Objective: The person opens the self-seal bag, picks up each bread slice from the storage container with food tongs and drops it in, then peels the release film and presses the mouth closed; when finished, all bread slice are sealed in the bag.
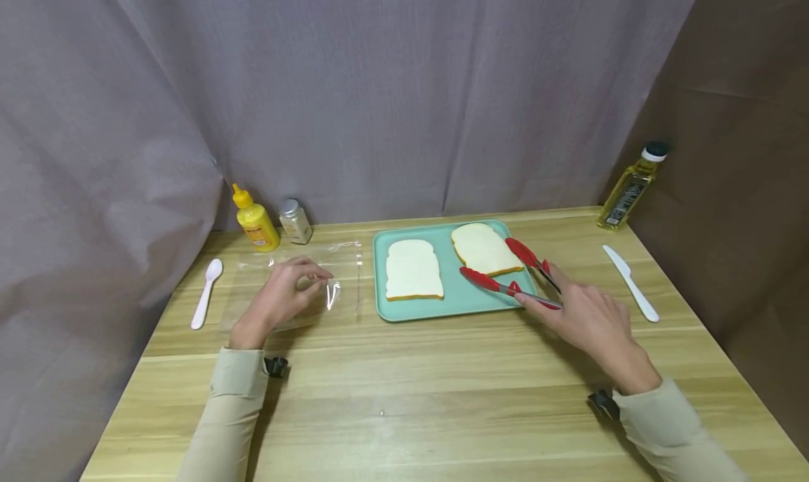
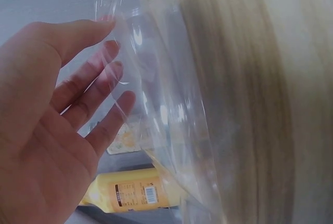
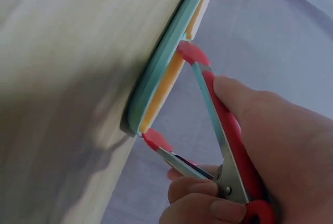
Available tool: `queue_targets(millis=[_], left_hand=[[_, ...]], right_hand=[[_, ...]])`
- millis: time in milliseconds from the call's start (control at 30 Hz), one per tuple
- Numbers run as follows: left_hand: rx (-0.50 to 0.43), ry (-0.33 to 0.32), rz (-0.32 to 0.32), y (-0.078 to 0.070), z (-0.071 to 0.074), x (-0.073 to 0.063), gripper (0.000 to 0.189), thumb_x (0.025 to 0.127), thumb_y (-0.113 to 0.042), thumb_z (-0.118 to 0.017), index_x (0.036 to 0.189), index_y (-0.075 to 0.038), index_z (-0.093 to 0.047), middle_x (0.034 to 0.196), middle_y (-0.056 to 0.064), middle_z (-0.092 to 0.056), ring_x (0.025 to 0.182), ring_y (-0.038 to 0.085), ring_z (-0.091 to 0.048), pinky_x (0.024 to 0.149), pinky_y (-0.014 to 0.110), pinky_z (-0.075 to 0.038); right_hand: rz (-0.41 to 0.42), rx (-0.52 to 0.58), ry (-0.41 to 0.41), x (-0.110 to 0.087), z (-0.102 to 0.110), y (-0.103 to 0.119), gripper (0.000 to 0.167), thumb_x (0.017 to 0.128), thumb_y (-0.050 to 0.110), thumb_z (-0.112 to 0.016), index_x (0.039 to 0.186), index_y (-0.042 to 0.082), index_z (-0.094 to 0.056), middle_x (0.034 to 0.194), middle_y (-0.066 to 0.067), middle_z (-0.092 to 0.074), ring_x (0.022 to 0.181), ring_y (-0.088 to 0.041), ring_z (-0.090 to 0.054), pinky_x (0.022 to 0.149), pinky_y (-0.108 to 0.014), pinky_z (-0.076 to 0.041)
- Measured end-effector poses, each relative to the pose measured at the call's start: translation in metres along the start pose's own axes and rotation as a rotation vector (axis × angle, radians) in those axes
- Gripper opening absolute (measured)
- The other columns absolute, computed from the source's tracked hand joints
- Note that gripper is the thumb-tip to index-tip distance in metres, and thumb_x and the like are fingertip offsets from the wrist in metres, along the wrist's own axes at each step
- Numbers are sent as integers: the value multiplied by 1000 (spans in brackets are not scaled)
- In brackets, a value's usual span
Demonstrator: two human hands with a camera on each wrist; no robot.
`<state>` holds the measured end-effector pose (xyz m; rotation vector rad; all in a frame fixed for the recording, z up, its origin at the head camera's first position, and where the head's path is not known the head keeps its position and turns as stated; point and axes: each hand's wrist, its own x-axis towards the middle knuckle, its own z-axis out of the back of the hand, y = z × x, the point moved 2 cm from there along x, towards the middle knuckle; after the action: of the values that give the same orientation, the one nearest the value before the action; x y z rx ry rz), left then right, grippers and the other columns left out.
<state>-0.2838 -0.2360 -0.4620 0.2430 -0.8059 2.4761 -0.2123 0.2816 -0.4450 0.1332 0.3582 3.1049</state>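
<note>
My right hand (image 1: 590,320) grips red-tipped tongs (image 3: 234,146), their two arms spread apart. The red tips straddle the right bread slice (image 1: 485,249), one beside its right edge and one near its lower left. A second bread slice (image 1: 413,270) lies on the left half of the green tray (image 1: 455,306). To the left of the tray, my left hand (image 1: 284,296) pinches the edge of a clear plastic bag (image 2: 156,83) between thumb and forefinger. Its other fingers show through the film in the left wrist view.
Behind the bag stand a yellow squeeze bottle (image 1: 257,225) and a small shaker jar (image 1: 296,222). A white spoon (image 1: 205,296) lies at the left, a white knife (image 1: 632,285) at the right. An oil bottle (image 1: 628,190) stands at the back right corner, near the curtain (image 1: 379,102).
</note>
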Motion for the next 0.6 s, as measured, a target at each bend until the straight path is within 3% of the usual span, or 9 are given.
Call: queue_targets(millis=[233,333,433,600], left_hand=[[5,8,3,0,1,1,18,97,-6,-79,114,-9,-83,111,6,-80,105,28,-74,99,52,-63],[2,15,14,1,1,2,18,97,-7,-80,115,-10,-83,114,7,-79,108,28,-74,102,52,-62],[-5,18,25,2,1,1,18,97,-7,-80,115,-10,-82,117,7,-79,112,30,-73,106,53,-60],[-11,-4,15,2,2,1,19,96,-5,-81,114,-10,-82,116,8,-79,114,30,-72,108,54,-59]], right_hand=[[17,-16,64,7,8,10,114,86,94,-55,165,13,-44,88,-19,-68,68,-29,-55,44,-39,-37],[41,-14,55,8,10,11,111,86,93,-58,160,10,-51,91,-20,-70,69,-29,-57,44,-38,-36],[67,5,29,8,9,9,103,87,88,-63,153,9,-58,105,-27,-74,74,-34,-64,45,-37,-37],[85,52,9,9,6,0,100,89,82,-68,156,8,-58,124,-34,-73,89,-41,-72,49,-36,-40]])
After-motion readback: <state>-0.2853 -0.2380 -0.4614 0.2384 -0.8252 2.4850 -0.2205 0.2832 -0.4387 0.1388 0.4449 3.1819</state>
